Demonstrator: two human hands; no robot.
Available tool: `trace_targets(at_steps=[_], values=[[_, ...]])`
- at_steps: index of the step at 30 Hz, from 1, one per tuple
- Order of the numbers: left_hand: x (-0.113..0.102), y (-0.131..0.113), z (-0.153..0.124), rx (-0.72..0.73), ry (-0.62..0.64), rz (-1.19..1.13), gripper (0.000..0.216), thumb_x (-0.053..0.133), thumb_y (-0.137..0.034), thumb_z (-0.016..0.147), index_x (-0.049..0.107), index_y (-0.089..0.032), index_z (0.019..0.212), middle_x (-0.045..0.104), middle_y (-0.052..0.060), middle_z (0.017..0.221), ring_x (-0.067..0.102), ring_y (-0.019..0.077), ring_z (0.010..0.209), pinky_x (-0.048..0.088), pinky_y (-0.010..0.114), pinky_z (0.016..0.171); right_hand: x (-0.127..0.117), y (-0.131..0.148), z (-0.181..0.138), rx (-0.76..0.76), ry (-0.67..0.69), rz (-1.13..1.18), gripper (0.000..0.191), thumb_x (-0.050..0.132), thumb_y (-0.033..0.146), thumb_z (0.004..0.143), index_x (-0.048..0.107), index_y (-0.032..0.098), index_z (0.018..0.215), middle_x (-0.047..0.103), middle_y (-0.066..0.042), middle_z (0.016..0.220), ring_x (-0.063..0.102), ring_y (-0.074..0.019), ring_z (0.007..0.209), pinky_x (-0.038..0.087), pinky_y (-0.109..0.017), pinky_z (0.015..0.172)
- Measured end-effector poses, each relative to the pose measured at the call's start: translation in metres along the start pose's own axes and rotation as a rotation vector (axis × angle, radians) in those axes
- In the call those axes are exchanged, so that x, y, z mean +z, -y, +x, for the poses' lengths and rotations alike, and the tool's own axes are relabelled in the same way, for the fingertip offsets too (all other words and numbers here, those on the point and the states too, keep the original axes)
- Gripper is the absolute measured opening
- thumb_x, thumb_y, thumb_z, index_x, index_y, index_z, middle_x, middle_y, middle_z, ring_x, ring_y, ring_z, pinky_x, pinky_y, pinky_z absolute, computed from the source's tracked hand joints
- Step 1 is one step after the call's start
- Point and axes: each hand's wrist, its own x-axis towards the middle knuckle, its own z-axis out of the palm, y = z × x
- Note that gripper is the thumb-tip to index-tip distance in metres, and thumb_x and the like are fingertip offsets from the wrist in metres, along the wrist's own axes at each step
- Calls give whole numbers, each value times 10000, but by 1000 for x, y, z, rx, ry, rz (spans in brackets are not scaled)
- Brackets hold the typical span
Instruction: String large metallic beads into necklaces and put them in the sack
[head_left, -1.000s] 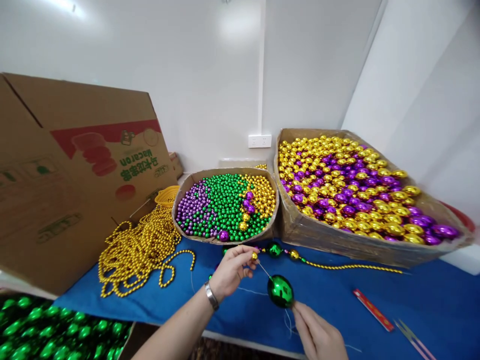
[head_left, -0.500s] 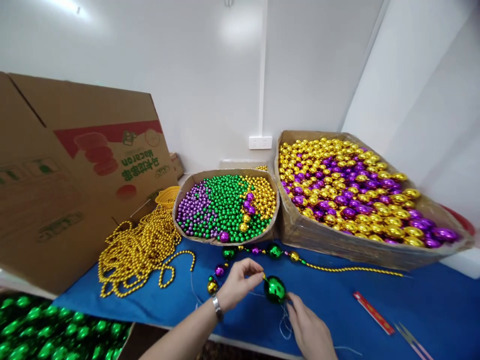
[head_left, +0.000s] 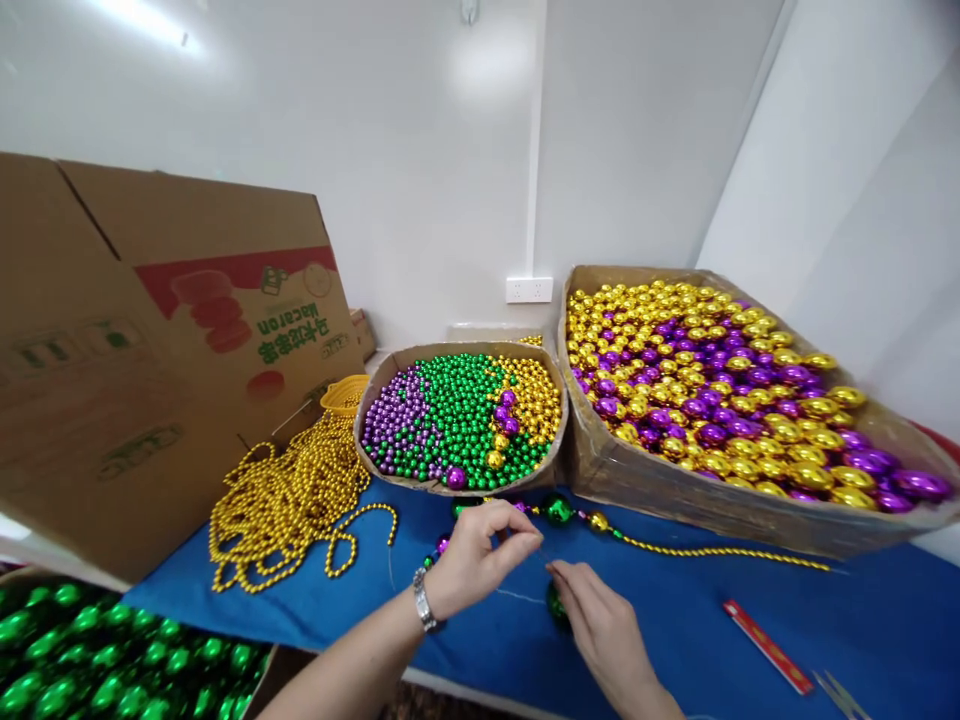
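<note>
My left hand [head_left: 476,558], a metal-band watch on its wrist, is closed in a pinch above the blue cloth. Its fingertips hold a thin clear string [head_left: 520,597], a short stretch of which runs to my right hand [head_left: 606,628]. That hand pinches the string as well, thumb against fingers. Behind the right fingers a large shiny green bead [head_left: 556,606] is partly hidden. Beyond my hands lies a strand with a green bead [head_left: 558,509], a gold bead [head_left: 598,522] and a tail of small gold beads [head_left: 720,549]. My left hand covers part of this strand.
A box of small beads [head_left: 457,415] stands behind my hands, a larger box of gold and purple beads [head_left: 712,400] to its right. Gold bead chains [head_left: 292,510] are heaped left by a big carton [head_left: 247,230]. A red packet [head_left: 767,647] and scissors [head_left: 838,693] lie right.
The large green bead has gone from between my hands to behind my right fingers. My hands have come closer together, and my left has risen slightly. The view has shifted a little.
</note>
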Motion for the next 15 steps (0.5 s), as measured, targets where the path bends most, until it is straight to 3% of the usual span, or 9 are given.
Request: trace_targets(at_steps=[3, 5, 8, 10, 12, 15], values=[[-25, 28, 7, -1, -81, 237, 291, 574, -357, 816, 653, -253, 1076, 647, 79, 1057, 545, 250, 989, 396, 368, 892, -2, -2, -5, 24, -22, 70, 265, 358, 258, 944, 605, 192, 1012, 710, -55, 868, 687, -148, 751, 551, -218, 670], [-40, 56, 13, -51, -130, 457, 315, 593, -344, 796, 642, -255, 1094, 607, 89, 1125, 495, 277, 1047, 353, 411, 935, -3, -3, -11, 54, -20, 101, 268, 356, 270, 946, 603, 198, 1017, 717, -53, 898, 693, -141, 742, 558, -200, 651], [-54, 87, 20, -106, -15, 598, 259, 569, -313, 812, 650, -248, 1049, 605, 84, 1049, 531, 249, 966, 389, 379, 887, -3, -1, -16, 65, 3, 127, 289, 346, 292, 951, 613, 199, 1010, 721, -53, 906, 698, -142, 759, 562, -189, 652], [-55, 93, 21, -94, 4, 553, 239, 549, -315, 828, 649, -248, 1034, 596, 74, 1007, 543, 226, 931, 409, 352, 858, -2, 2, -16, 54, 8, 118, 290, 352, 294, 950, 620, 197, 999, 723, -55, 902, 697, -153, 800, 562, -202, 690], [-49, 86, 19, -84, -73, 403, 247, 559, -343, 824, 647, -243, 1031, 584, 71, 1017, 539, 218, 940, 418, 341, 852, -1, 5, -16, 43, 4, 100, 285, 354, 282, 949, 622, 196, 997, 725, -54, 895, 696, -157, 813, 560, -211, 703], [-34, 68, 9, -186, -200, -71, 316, 575, -410, 810, 627, -231, 1065, 586, 63, 1023, 553, 193, 889, 462, 319, 784, -2, 9, -16, 32, 21, 84, 281, 353, 261, 947, 620, 196, 1004, 727, -52, 902, 698, -154, 808, 562, -215, 700]])
